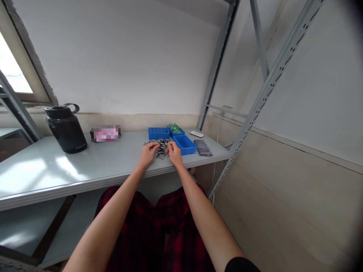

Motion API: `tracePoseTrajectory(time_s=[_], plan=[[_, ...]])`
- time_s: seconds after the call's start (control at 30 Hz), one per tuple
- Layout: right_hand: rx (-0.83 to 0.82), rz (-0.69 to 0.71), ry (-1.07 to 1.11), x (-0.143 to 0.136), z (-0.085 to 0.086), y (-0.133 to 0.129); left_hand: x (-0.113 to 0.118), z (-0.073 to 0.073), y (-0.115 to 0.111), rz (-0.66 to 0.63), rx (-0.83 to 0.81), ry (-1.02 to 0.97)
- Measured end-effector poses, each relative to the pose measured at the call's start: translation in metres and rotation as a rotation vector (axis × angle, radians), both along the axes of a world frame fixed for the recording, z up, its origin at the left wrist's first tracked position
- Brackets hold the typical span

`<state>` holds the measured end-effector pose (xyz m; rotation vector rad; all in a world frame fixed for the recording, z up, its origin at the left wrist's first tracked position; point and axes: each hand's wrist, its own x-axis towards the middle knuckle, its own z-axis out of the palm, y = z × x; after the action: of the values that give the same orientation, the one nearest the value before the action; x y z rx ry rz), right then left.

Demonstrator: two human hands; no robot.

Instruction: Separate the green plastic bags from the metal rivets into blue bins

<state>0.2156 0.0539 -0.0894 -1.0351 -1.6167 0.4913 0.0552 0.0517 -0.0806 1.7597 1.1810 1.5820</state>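
A heap of thin, shiny metal pieces (pixel 161 148), perhaps screws or rivets, lies on the grey shelf top near its front edge. At the heap's left side, my left hand (pixel 148 154) has its fingers curled and thumb drawn in, touching the pieces. My right hand (pixel 174 154) pinches at the right side of the heap. What either hand holds is too small to make out. Just behind the heap stands a blue divided tray (pixel 159 133). A blue bin (pixel 185 145) sits beside my right hand, and another blue bin behind it holds green pieces (pixel 175 128).
A dark water bottle (pixel 66 130) stands at the left, with a blurred pink item (pixel 105 134) beside it. On the right lie a white flat object (pixel 196 133) and a blurred dark item (pixel 202 148). Metal rack posts (pixel 266 90) rise at the right; a wall backs the shelf.
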Motion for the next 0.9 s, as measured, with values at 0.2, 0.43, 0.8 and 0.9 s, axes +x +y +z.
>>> tracePoseTrajectory(time_s=[0.2,0.43,0.8,0.9], plan=[[-0.005,0.081,-0.045,-0.0003,-0.0007,0.0003,0.0011,0.0011,-0.0019,0.016,0.011,0.023],[0.0,0.093,-0.046,-0.0003,0.0008,-0.0008,0.0017,0.0001,-0.0029,-0.053,-0.004,0.0],[0.03,0.072,-0.095,-0.0028,0.0045,-0.0067,0.0044,-0.0034,-0.0038,-0.097,-0.049,-0.045],[0.045,0.041,-0.067,-0.0025,0.004,-0.0067,0.0034,-0.0032,-0.003,-0.063,0.022,0.101]])
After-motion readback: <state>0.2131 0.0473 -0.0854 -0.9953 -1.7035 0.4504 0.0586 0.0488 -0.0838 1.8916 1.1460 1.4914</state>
